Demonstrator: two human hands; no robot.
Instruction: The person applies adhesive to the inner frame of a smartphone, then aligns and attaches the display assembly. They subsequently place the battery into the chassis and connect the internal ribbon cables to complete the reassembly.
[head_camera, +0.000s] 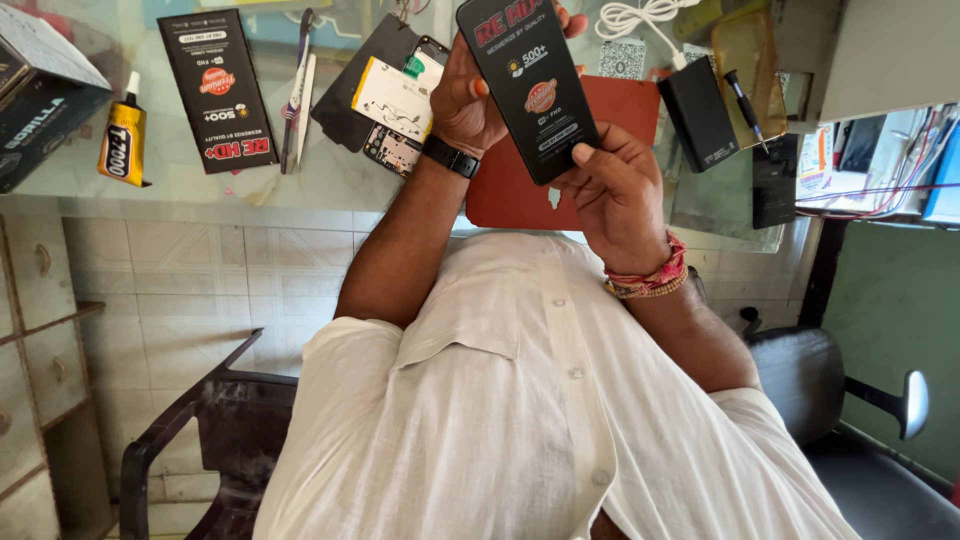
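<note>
Holding a flat black rectangular cardboard packet up over the red mat, printed face to camera, likely for reading. Left hand clamps its side; right hand pinches the near corner.

Glossy black cardboard packet

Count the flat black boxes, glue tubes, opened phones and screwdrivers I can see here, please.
Flat black boxes: 2 (held box gripped by left hand and right hand; other box lying on the desk)
Glue tube: 1
Opened phone: 1
Screwdriver: 1
Total: 5
</note>
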